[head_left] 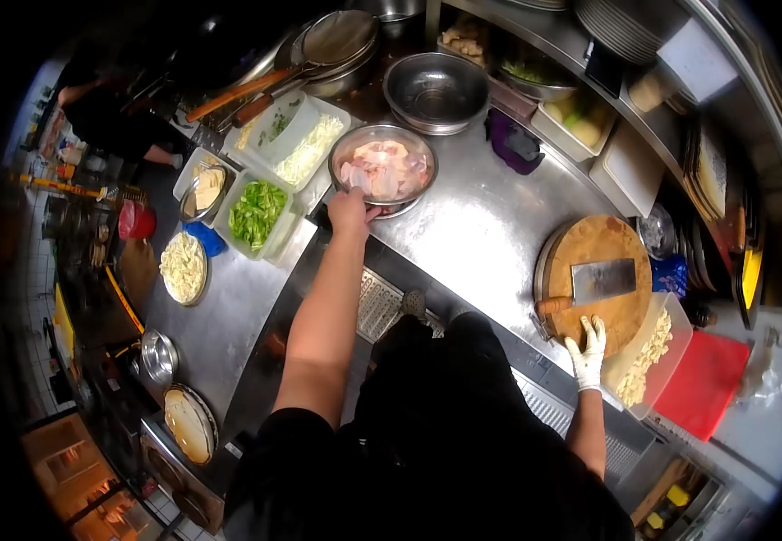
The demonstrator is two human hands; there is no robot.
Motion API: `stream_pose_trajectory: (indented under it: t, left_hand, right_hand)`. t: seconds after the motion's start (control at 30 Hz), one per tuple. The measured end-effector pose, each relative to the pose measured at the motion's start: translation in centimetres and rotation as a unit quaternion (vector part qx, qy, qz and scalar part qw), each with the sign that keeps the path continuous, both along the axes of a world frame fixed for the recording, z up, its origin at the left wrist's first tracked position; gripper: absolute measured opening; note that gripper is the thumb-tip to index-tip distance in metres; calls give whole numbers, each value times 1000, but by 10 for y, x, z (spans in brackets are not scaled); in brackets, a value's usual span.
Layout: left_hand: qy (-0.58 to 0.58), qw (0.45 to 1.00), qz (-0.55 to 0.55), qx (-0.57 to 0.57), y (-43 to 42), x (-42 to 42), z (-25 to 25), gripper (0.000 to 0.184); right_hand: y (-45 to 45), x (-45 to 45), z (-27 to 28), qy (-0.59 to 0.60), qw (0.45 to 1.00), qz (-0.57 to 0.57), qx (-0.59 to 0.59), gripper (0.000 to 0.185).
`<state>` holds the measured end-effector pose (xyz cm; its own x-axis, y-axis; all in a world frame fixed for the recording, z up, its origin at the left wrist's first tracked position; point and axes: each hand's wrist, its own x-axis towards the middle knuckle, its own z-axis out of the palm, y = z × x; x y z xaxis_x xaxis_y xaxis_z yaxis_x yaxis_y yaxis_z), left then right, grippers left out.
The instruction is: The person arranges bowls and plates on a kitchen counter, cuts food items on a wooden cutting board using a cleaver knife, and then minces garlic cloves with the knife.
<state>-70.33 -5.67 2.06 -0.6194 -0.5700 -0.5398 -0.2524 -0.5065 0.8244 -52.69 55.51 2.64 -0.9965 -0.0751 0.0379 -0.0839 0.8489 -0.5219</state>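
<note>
A metal bowl [426,183] holding pieces of raw, pale pink meat [385,168] sits at the counter's left part. My bare left hand [351,213] grips its near rim, the thumb and fingers partly hidden by the bowl. Beneath it shows the edge of another metal dish. On the right, my right hand [588,350] wears a white glove, and its fingers are spread at the near edge of a thick round wooden chopping board [621,239]. Across that board lies a cleaver [603,281] with a wooden handle, just above the gloved fingers.
Left of the bowl stand tubs of shredded white vegetable [312,149] and chopped green vegetable [257,215]. Empty metal bowls [436,90] are stacked behind. A tub of pale pieces [645,361] and a red board [705,383] lie right. Another person [120,117] stands far left.
</note>
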Motion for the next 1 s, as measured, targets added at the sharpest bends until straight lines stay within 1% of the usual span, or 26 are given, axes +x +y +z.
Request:
stream_pose_trajectory:
  t: [0.03, 0.1, 0.17, 0.2, 0.23, 0.27, 0.3, 0.33, 0.37, 0.43, 0.5, 0.57, 0.63, 0.7, 0.77, 0.8, 0.83, 0.87, 0.9, 0.97, 1.0]
  left_hand:
    - [-10, 1000, -3, -13, -1, 1, -4, 21]
    - [-32, 999, 3, -43, 10, 18, 22, 19]
    - [-22, 999, 12, -42, 19, 48, 38, 15]
    - [1, 999, 43, -25, 26, 67, 42, 13]
    - [20, 990, -5, -139, 27, 86, 33, 13]
    - [12, 995, 92, -23, 36, 97, 37, 13]
    - [42, 994, 100, 13, 39, 112, 29, 14]
    - [47, 992, 112, 44, 48, 132, 58, 13]
    - [46, 987, 140, 60, 52, 151, 56, 17]
    - [40, 978, 187, 84, 58, 196, 63, 22]
    - [11, 966, 243, 90, 59, 240, 73, 25]
    - [9, 948, 315, 46, 48, 287, 58, 22]
    - [-22, 921, 388, -1, 30, 332, 60, 18]
    - [-23, 895, 446, -16, 3, 379, 49, 16]
    - [-17, 878, 477, -40, -36, 414, 42, 14]
    - [-21, 865, 499, -39, -56, 428, 41, 15]
    - [-25, 853, 521, -37, -79, 439, 38, 15]
    - [2, 841, 539, -56, -99, 445, 36, 17]
    - [-1, 832, 552, -46, -122, 455, 27, 18]
    - [16, 841, 540, -39, -164, 473, -5, 19]
    - [18, 834, 551, -7, -182, 480, -19, 20]
  right_hand:
    - [4, -1, 9, -34, 999, -10, -27, 62]
    - [-10, -11, 50, -43, 995, -43, -79, 56]
    - [-12, -26, 50, 76, 995, -43, -42, 56]
    - [-30, -38, 69, 108, 992, -28, -54, 58]
    - [-50, -56, 85, 141, 987, -6, -74, 59]
    - [-53, -71, 85, 157, 985, 24, -59, 61]
    - [-59, -89, 81, 179, 982, 46, -44, 62]
    - [-71, -106, 79, 176, 978, 88, -66, 63]
    - [-81, -119, 78, 175, 974, 117, -81, 64]
    - [-113, -137, 90, 154, 965, 199, -76, 65]
    - [-132, -148, 95, 108, 956, 262, -80, 66]
    - [-151, -161, 91, 91, 951, 284, -80, 67]
    - [-176, -160, 98, 79, 945, 303, -90, 67]
    - [-204, -158, 101, 74, 929, 348, -107, 64]
    - [-240, -148, 95, 29, 908, 382, -171, 62]
    - [-268, -135, 107, 9, 901, 400, -167, 59]
    - [-293, -129, 102, 11, 890, 422, -174, 55]
    - [-320, -121, 97, -8, 882, 441, -167, 53]
    - [-351, -111, 96, -28, 873, 460, -157, 51]
    - [-423, -83, 84, -53, 850, 498, -166, 43]
    - [-465, -63, 82, -137, 839, 486, -203, 40]
